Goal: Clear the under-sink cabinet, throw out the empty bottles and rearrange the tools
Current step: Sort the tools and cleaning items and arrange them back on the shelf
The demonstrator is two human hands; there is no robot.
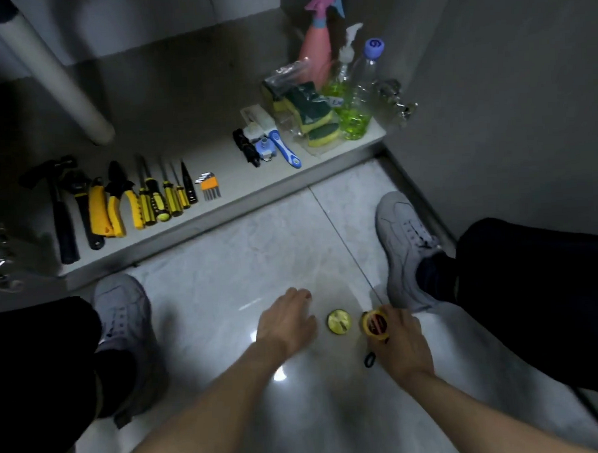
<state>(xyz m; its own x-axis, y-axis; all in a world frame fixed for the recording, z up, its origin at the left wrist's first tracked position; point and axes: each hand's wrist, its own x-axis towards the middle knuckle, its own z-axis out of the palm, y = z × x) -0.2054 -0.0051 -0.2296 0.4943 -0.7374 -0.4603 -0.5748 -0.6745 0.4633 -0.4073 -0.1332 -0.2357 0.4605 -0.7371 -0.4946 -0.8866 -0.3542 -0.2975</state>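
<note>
On the tiled floor (223, 250), hands beside a round yellow disc (339, 322).
Right hand (400, 345) grips a yellow tape measure (373, 324); left hand (286, 321) rests spread, fingers relaxed.

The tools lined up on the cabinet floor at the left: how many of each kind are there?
Hammer: 1
Wrench: 1
Pliers: 2
Screwdrivers: 5
Hex key set: 1
Total: 10
</note>
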